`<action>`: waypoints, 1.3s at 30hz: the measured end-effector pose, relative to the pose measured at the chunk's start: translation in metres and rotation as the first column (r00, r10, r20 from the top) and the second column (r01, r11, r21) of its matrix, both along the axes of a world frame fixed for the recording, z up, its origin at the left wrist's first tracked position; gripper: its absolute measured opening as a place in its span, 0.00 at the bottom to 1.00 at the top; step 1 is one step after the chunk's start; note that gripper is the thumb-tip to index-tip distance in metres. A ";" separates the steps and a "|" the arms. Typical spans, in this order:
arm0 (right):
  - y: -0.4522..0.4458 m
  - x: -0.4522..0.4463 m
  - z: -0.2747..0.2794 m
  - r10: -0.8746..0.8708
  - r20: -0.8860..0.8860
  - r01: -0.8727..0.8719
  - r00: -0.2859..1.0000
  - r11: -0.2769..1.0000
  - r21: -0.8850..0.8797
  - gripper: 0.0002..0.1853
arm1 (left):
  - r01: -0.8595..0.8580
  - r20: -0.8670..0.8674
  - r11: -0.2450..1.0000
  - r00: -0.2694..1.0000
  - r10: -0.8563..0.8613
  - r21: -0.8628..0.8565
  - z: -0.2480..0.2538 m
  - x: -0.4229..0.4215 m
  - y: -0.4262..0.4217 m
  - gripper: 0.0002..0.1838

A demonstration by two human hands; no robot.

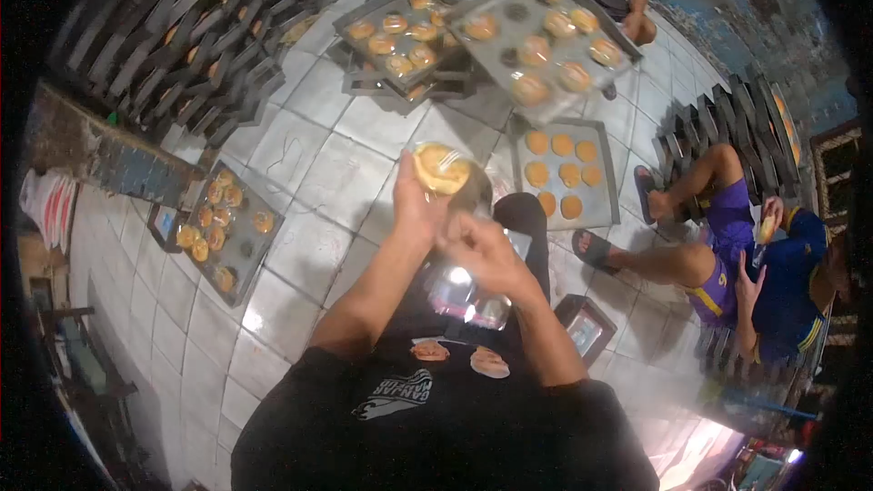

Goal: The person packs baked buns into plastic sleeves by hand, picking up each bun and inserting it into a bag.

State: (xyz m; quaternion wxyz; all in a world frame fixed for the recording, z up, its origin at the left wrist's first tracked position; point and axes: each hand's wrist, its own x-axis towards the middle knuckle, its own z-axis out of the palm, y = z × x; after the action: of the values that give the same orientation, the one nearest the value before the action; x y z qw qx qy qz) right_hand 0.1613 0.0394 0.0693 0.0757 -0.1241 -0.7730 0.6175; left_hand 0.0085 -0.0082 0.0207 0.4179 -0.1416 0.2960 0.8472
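Note:
A round golden bun with a shiny, clear plastic wrap over it rests in my left hand, whose fingers curl around its side. Just below it is my right hand, slightly blurred, its fingers curled together close to my left wrist. Whatever those fingers pinch, if anything, is too small or hidden to make out. Under my right hand, a glossy bundle of clear plastic lies on my lap.
A tray of unwrapped buns lies ahead on the tiled floor. Wrapped buns fill a tray at the back and another tray at left. One person holds a tilted tray; another sits at right with a bun. Stacked trays stand far left.

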 end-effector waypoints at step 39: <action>0.019 0.003 0.022 -0.318 -0.257 0.406 0.913 0.785 0.468 0.10 | 0.153 -0.559 0.956 0.783 -0.272 -0.251 0.029 0.004 -0.050 0.28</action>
State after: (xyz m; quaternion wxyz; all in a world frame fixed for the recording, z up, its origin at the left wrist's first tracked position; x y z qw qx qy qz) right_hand 0.1648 0.0582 0.0915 0.2865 -0.1945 -0.8613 0.3717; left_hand 0.0128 -0.0580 0.0495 0.3830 0.1222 0.5049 0.7638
